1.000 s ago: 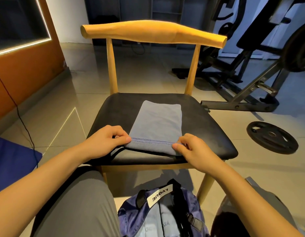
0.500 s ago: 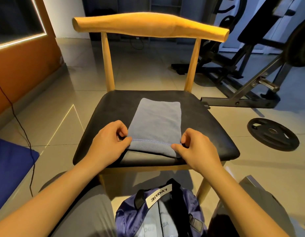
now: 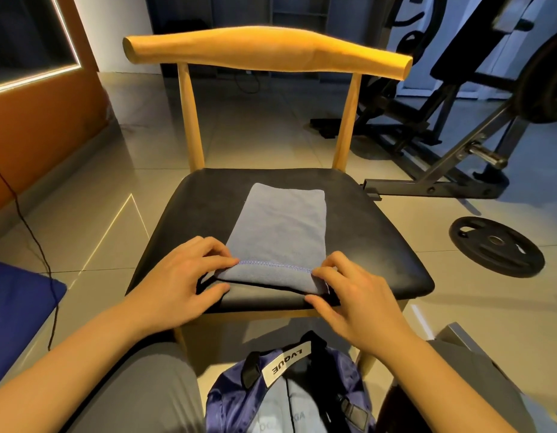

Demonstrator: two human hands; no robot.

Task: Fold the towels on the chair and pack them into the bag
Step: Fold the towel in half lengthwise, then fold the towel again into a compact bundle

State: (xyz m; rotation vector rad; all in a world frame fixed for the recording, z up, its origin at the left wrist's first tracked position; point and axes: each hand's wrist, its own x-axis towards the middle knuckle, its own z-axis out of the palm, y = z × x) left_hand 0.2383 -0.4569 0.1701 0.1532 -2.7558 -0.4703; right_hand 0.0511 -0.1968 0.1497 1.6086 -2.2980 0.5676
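Note:
A grey-blue towel (image 3: 280,232), folded into a long strip, lies on the black seat of a wooden chair (image 3: 183,220). My left hand (image 3: 180,282) pinches the towel's near left corner between thumb and fingers. My right hand (image 3: 352,295) pinches the near right corner the same way. The stitched near edge is lifted a little off the seat between the two hands. A blue bag (image 3: 289,392) with a white label stands open on the floor below the chair's front edge, between my knees.
A weight bench frame (image 3: 458,145) and a black weight plate (image 3: 495,245) sit on the tiled floor to the right. A blue cushion (image 3: 18,317) and a black cable (image 3: 30,232) lie at the left, by an orange wall.
Both hands have kept their pinch on the near corners and raised the stitched edge slightly. The view has tilted down and drawn closer to the seat.

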